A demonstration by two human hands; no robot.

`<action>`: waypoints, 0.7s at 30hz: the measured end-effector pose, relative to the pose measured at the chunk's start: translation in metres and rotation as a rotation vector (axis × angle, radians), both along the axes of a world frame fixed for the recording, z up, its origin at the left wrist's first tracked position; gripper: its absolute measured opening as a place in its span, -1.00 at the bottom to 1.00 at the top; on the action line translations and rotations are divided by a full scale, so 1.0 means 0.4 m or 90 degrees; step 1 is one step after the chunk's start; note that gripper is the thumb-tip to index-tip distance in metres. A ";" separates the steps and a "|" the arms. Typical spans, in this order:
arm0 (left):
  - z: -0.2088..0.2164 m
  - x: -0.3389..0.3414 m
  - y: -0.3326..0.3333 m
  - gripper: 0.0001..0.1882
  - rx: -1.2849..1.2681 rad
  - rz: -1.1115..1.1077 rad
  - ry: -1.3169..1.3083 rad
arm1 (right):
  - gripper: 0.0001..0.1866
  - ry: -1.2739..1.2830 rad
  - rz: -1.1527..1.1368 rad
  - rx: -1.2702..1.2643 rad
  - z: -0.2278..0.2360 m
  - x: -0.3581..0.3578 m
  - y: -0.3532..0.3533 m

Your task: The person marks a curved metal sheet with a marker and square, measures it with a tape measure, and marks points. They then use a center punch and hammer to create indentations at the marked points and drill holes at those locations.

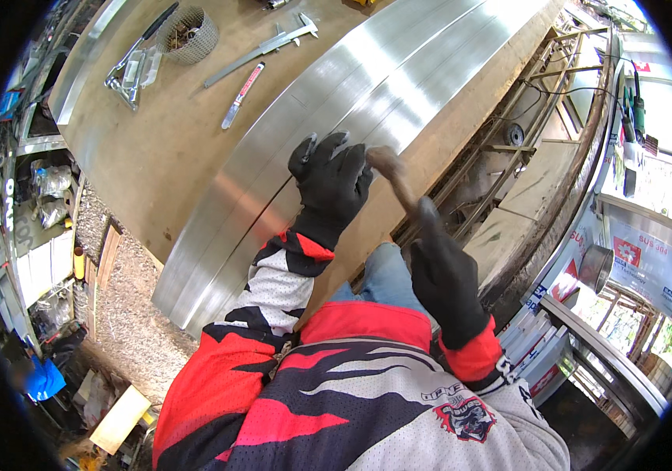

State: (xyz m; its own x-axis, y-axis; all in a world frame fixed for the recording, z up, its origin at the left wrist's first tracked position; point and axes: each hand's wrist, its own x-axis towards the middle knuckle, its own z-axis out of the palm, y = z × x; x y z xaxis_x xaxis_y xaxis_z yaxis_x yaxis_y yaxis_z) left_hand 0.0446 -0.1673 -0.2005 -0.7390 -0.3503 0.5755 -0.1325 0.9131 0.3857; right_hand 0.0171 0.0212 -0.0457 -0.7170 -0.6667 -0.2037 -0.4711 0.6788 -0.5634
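My right hand [447,284], in a black glove, is closed around the handle of a hammer [405,191]. The hammer's head is blurred and sits right beside the fingers of my left hand [329,184]. That hand, also gloved in black, rests on a long shiny metal sheet [398,90] with its fingers curled together. Whatever is between them, if anything, is hidden. Straight lines run lengthwise along the sheet, and a dark one passes under my left hand.
On the brown tabletop [140,165] lie a caliper [261,52], a red and white marker [242,96] and a mesh cup [187,34]. Metal tools [128,74] lie beside the cup. A metal frame [508,149] stands right of the table. Cluttered shelving [45,196] lines the left.
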 end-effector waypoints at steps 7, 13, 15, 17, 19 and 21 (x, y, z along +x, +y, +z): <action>0.148 0.040 -0.046 -0.78 0.502 0.039 0.178 | -0.39 0.177 -0.189 -0.102 -0.064 0.060 0.218; 0.187 0.243 -0.214 -0.70 0.329 0.212 0.323 | -0.37 0.060 -0.312 0.038 -0.268 0.089 0.444; 0.167 0.284 -0.218 -0.72 0.447 0.215 0.304 | -0.39 0.075 -0.302 0.075 -0.299 0.103 0.483; 0.162 0.289 -0.203 -0.73 0.633 0.171 0.378 | -0.40 0.035 -0.350 0.084 -0.303 0.110 0.502; 0.176 0.251 -0.171 -0.78 0.695 0.200 0.348 | -0.41 -0.041 -0.456 0.057 -0.296 0.095 0.504; 0.195 0.170 -0.146 -0.80 0.769 0.152 0.350 | -0.40 -0.027 -0.444 -0.007 -0.300 0.038 0.492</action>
State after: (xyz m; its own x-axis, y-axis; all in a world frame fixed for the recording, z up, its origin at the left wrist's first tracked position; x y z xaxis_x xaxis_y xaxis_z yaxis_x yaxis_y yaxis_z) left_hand 0.1124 -0.2256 -0.1225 -0.3647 -0.9309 0.0184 0.1913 -0.0555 0.9800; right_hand 0.0323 0.2181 -0.1658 -0.9699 -0.0562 -0.2370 0.0948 0.8093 -0.5796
